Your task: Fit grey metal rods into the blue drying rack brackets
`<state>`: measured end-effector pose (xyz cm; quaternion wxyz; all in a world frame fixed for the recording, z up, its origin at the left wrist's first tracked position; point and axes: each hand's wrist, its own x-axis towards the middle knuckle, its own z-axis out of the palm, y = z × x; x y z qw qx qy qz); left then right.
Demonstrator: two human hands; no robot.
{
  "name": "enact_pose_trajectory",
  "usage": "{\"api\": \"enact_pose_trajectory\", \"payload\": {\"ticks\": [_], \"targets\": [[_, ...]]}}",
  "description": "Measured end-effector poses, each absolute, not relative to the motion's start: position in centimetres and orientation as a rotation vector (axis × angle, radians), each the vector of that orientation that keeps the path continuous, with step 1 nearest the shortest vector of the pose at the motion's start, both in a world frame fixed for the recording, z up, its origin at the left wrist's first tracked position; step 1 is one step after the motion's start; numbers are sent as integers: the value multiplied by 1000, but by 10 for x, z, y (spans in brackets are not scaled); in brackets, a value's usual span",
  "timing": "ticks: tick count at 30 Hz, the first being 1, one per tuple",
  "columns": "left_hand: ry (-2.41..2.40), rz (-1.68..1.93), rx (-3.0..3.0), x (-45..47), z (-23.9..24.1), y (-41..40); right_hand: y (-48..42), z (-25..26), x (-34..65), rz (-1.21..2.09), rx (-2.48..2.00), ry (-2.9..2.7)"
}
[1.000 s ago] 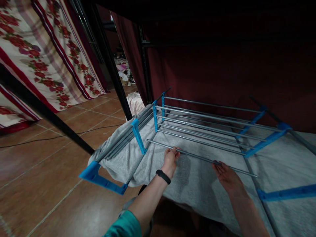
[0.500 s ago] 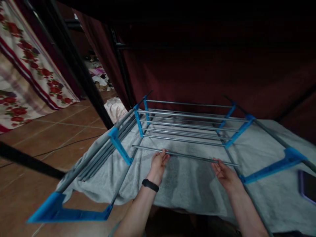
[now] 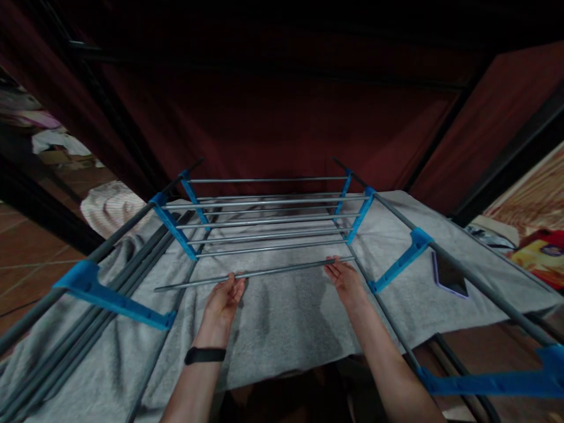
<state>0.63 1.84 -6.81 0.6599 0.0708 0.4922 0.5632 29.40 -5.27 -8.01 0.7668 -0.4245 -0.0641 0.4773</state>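
Note:
A loose grey metal rod [image 3: 282,271] lies across in front of me, held at both ends of its middle stretch. My left hand [image 3: 224,302] grips it from below on the left; a black band sits on that wrist. My right hand [image 3: 343,278] holds it near its right end. Just beyond the rod stands a drying rack section [image 3: 264,220] of several grey bars between blue plastic side brackets [image 3: 174,231]. All of it rests over a grey towel [image 3: 282,329] spread on a low surface.
Long grey tubes with blue connectors [image 3: 110,296] run down the left and right [image 3: 412,249]. A dark phone [image 3: 448,275] lies on the towel at right. A dark red curtain [image 3: 273,129] hangs behind. Tiled floor and a cloth heap [image 3: 108,202] show at left.
The view has swung to the right, so the rack is now centred and the phone is in sight. Both hands keep hold of the rod, which now tilts up towards the right.

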Motion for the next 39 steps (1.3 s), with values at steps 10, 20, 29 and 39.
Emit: {"api": "enact_pose_trajectory", "payload": {"ticks": [10, 20, 29, 39], "targets": [[1159, 1279, 181, 8, -67, 19, -54, -82, 303, 1022, -928, -140], [1120, 1314, 249, 13, -69, 13, -52, -95, 306, 1163, -930, -74], [1107, 1284, 240, 12, -67, 12, -51, -95, 313, 1159, -1007, 18], [1098, 1332, 243, 9, -74, 14, -46, -92, 322, 1137, -1105, 112]]}}
